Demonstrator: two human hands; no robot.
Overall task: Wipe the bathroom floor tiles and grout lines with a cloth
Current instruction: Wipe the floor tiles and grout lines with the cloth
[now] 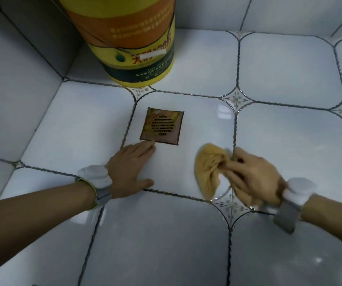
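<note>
Right hand (252, 174): fingers curled and bunched around a yellow-orange cloth (209, 168), gripping it at one gathered end so the loose body of the fabric fans out to the left and lies on the floor tile (186, 162). The hand is motion-blurred, consistent with a wiping stroke in progress. Gathering the cloth gives a firm handle and lets the free part drag flat over the glaze.

Left hand (133, 168): palm down, fingers straight and close together, thumb out to the side, pressed flat on the same tile. Fingertips reach the near corner of the square floor drain (161, 125). Holds nothing. Judged role: a brace, taking body weight while the person leans low over the floor.

Cloth position: just right of the drain, beside the vertical grout line (235, 124) that runs down to the patterned corner inset (231, 203). Its lower edge is near that inset.

Both wrists carry grey straps with white modules.

A yellow and orange bucket (128, 38) stands in the corner behind the drain, out of the wiping path.

Tiles show a sheen around the cloth; whether wet or merely glossy, cannot tell.
</note>
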